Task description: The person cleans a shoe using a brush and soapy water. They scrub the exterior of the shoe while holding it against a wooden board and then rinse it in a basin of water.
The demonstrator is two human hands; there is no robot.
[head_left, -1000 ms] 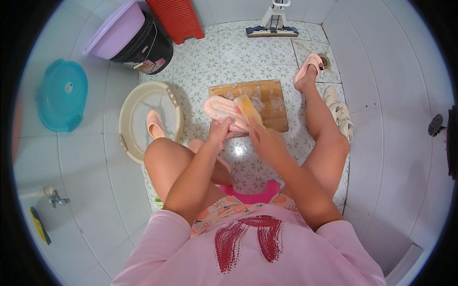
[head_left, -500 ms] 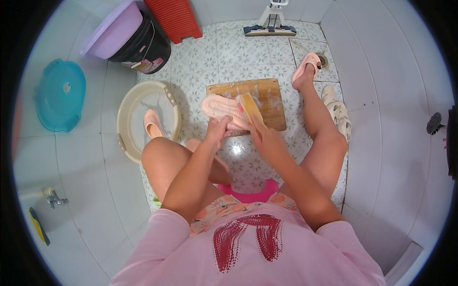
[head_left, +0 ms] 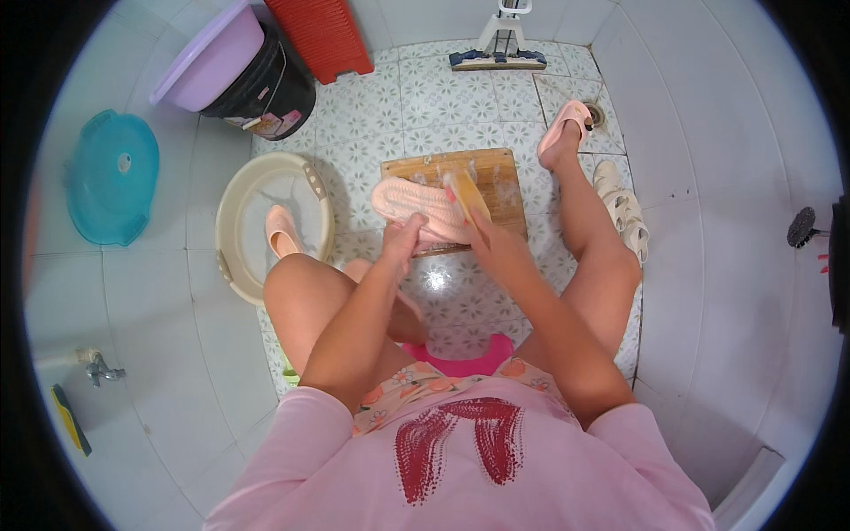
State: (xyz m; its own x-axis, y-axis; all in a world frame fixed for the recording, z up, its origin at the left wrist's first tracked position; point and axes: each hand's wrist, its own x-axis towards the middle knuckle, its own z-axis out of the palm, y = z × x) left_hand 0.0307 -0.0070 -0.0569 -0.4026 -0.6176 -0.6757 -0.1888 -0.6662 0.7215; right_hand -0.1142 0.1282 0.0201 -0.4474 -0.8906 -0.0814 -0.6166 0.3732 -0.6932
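Observation:
A pale pink slipper (head_left: 409, 196) is held with its ridged sole facing up, over a wooden board (head_left: 503, 202) streaked with suds. My left hand (head_left: 405, 239) grips its near side, fingers wrapped around the edge. In my right hand (head_left: 498, 252) is a yellow scrub brush (head_left: 473, 196), tilted at the slipper's right end; its bristles are mostly hidden. The board lies on the floor between my legs, beyond my hands.
To the left, a beige basin (head_left: 227, 212) holds another pink shoe (head_left: 282, 232). A black bucket (head_left: 288, 97) with a lilac basin (head_left: 208, 62), a red plastic stool (head_left: 323, 35) and a mop (head_left: 498, 60) stand at the back. White sandals (head_left: 626, 212) lie along the right wall.
The brush has shifted slightly right along the sole and now shows more edge-on. More of the sole is uncovered. My left hand keeps its hold on the slipper.

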